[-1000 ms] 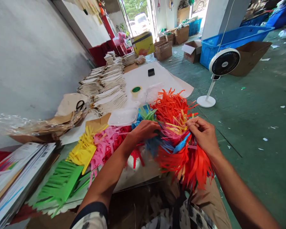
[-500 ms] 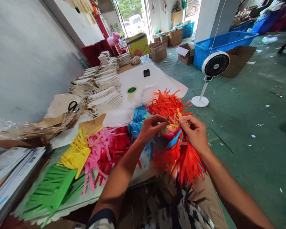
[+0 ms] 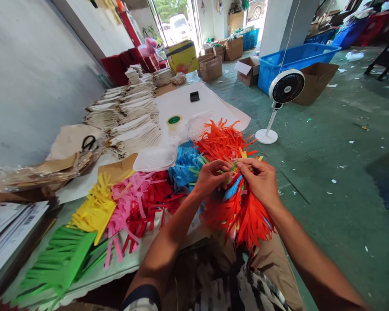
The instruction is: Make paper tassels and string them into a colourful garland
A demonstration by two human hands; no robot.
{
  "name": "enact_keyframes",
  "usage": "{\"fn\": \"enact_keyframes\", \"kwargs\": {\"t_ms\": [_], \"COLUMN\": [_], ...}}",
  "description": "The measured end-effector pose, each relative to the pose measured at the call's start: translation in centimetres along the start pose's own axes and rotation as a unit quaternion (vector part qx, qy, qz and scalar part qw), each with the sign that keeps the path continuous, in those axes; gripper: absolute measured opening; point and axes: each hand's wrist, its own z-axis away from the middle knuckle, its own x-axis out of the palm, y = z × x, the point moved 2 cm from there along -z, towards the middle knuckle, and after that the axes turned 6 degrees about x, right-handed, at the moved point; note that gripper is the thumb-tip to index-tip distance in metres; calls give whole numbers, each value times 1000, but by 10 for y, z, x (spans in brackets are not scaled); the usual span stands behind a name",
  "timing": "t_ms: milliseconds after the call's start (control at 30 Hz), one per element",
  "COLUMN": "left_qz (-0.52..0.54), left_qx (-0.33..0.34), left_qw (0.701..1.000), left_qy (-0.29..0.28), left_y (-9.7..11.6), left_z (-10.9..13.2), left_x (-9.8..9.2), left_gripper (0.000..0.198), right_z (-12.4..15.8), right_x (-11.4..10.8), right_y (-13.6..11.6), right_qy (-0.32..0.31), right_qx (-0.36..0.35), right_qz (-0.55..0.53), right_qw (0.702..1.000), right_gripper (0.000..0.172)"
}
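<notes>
In front of my lap, my left hand [image 3: 214,176] and my right hand [image 3: 261,179] meet fingertip to fingertip. Both pinch a small green paper strip [image 3: 234,166] between thumb and fingers. Just below hangs a bunch of orange-red fringed tassels [image 3: 249,220], with a blue strip [image 3: 233,188] among them. How the green strip joins the bunch is hidden by my fingers. Behind my hands lies a pile of orange fringed paper [image 3: 222,140]. To the left are blue [image 3: 185,163], dark red [image 3: 155,192], pink [image 3: 129,196], yellow [image 3: 95,207] and green fringed paper [image 3: 56,259].
A clear plastic tray [image 3: 154,158], a tape roll [image 3: 174,121] and a phone [image 3: 194,96] lie on the table. Stacked whitish bundles [image 3: 138,116] line its left side, near black-handled scissors [image 3: 88,142]. A white fan [image 3: 287,87] stands on the floor at right, before a blue crate [image 3: 300,58].
My two hands have come together, the left moving right to the right hand's fingertips. The green strip, earlier upright in my left fingers, now sits between both hands. The view has shifted slightly.
</notes>
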Motion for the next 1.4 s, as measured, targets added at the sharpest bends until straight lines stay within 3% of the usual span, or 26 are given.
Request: {"fn": "enact_keyframes", "kwargs": {"t_ms": [200, 333, 433, 700, 1000, 1233, 1400], "left_qz": [-18, -70, -98, -38, -23, -10, 7], "left_qx": [0, 51, 74, 22, 24, 34, 4], "left_qw": [999, 993, 990, 999, 997, 996, 998], "left_qy": [40, 74, 65, 30, 73, 78, 58], "left_y": [-3, -3, -4, -6, -4, 1, -4], "left_z": [1, 3, 4, 2, 3, 5, 3], "left_x": [1, 5, 6, -1, -1, 1, -5], "left_gripper": [42, 37, 33, 44, 45, 42, 45], "right_z": [-1, -1, -1, -4, -6, -6, -6], "right_x": [1, 2, 2, 2, 5, 6, 7], "right_y": [-3, -3, 0, 6, 3, 6, 7], "right_qy": [-9, -7, -15, -61, -69, -80, -98], "right_qx": [-1, -5, -4, 15, 29, 40, 27], "right_qz": [32, 40, 45, 39, 29, 24, 35], "right_qw": [999, 999, 999, 997, 997, 996, 994], "right_gripper": [27, 27, 27, 28, 28, 32, 31]}}
